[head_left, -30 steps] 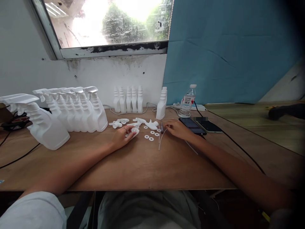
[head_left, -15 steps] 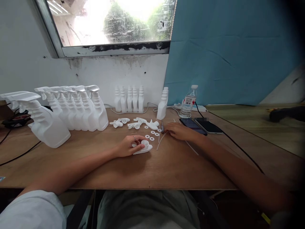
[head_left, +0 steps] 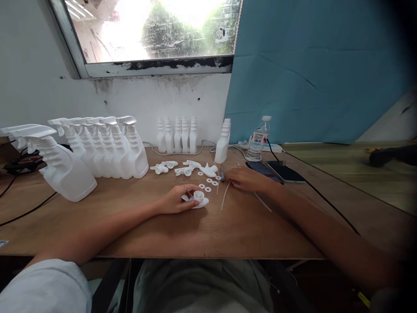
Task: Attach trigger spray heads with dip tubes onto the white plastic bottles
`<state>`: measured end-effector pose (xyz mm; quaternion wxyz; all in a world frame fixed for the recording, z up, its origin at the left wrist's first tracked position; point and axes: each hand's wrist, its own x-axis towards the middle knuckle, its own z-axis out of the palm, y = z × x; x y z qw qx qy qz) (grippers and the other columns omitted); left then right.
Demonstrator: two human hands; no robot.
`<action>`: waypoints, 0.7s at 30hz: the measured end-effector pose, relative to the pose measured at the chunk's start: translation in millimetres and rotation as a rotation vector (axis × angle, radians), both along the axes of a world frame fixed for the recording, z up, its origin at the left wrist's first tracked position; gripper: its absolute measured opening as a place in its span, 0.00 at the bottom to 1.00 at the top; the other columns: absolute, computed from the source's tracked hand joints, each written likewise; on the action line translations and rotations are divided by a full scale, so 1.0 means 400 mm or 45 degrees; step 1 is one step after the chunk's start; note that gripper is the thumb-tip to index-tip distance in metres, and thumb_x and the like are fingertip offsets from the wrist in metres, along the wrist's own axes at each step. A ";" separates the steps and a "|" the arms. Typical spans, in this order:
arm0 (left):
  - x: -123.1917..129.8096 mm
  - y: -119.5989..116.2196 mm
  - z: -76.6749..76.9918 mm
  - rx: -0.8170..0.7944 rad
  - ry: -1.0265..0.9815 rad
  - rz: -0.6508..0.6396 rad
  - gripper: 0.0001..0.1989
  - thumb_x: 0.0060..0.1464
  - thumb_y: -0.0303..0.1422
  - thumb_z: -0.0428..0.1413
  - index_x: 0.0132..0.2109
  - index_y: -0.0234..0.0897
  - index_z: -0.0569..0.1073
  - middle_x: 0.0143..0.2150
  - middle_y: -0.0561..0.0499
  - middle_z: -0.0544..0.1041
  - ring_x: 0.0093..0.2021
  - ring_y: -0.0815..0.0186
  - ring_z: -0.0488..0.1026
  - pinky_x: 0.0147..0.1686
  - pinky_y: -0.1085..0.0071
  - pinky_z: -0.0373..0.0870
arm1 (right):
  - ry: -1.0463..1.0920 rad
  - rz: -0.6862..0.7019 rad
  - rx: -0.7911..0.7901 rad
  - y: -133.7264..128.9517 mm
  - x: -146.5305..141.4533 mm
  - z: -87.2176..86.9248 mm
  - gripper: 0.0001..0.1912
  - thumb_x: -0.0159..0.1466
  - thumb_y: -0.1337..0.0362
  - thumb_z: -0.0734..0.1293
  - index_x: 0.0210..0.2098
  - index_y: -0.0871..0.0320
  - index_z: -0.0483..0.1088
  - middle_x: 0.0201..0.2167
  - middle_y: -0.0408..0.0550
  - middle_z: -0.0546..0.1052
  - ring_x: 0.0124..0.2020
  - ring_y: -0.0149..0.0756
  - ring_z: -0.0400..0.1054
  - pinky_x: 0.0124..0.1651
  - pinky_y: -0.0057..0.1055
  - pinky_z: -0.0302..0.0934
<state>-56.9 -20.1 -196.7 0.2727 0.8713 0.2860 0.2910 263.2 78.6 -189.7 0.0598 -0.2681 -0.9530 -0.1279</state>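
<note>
My left hand (head_left: 177, 200) has its thumb and fingers closed around a white spray head (head_left: 202, 202), its round collar facing up, low over the table. To the right, my right hand (head_left: 243, 179) has its fingers pressed together on one end of a thin clear tube (head_left: 225, 196), which slants down toward the table's front. Several white washers (head_left: 207, 189) lie between the hands. Behind them rest several loose white spray heads (head_left: 184, 171). A small dark metallic piece (head_left: 222, 174) and another thin tube (head_left: 262, 202) lie near my right hand.
Assembled white spray bottles (head_left: 137, 152) stand at the left, one larger bottle (head_left: 70, 174) nearest. White bottles without heads (head_left: 177, 137) and a single one (head_left: 223, 143) stand by the wall. A water bottle (head_left: 257, 141), two phones (head_left: 285, 171) and cables are at the right.
The tube at my right hand has swung, its lower end now further right and nearer the table's front. The spray head in my left hand has tilted slightly.
</note>
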 end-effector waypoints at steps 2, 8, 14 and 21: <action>-0.002 0.000 -0.001 -0.005 0.006 0.001 0.20 0.56 0.36 0.56 0.54 0.32 0.70 0.48 0.45 0.75 0.40 0.67 0.71 0.42 0.72 0.69 | 0.041 0.016 0.025 -0.008 -0.004 0.005 0.08 0.61 0.72 0.59 0.34 0.59 0.70 0.33 0.51 0.75 0.34 0.38 0.67 0.42 0.35 0.57; -0.005 0.001 0.000 -0.068 0.083 0.028 0.23 0.55 0.37 0.56 0.56 0.33 0.68 0.48 0.45 0.75 0.40 0.67 0.71 0.41 0.73 0.68 | 0.631 -0.010 0.035 -0.054 -0.031 0.037 0.03 0.64 0.66 0.60 0.35 0.57 0.64 0.31 0.49 0.74 0.33 0.37 0.68 0.41 0.36 0.61; -0.004 0.006 -0.001 -0.005 0.121 0.002 0.19 0.57 0.40 0.55 0.52 0.32 0.71 0.46 0.46 0.76 0.43 0.64 0.72 0.44 0.72 0.66 | 1.620 0.121 -0.707 -0.137 -0.106 0.083 0.10 0.67 0.54 0.60 0.40 0.50 0.54 0.36 0.44 0.79 0.34 0.38 0.76 0.43 0.41 0.69; -0.006 0.006 -0.003 0.009 0.113 -0.005 0.17 0.58 0.40 0.54 0.48 0.32 0.72 0.46 0.45 0.77 0.44 0.64 0.73 0.45 0.73 0.66 | 1.680 0.195 -1.068 -0.209 -0.182 0.098 0.16 0.65 0.51 0.63 0.40 0.51 0.52 0.34 0.43 0.79 0.34 0.38 0.77 0.40 0.39 0.70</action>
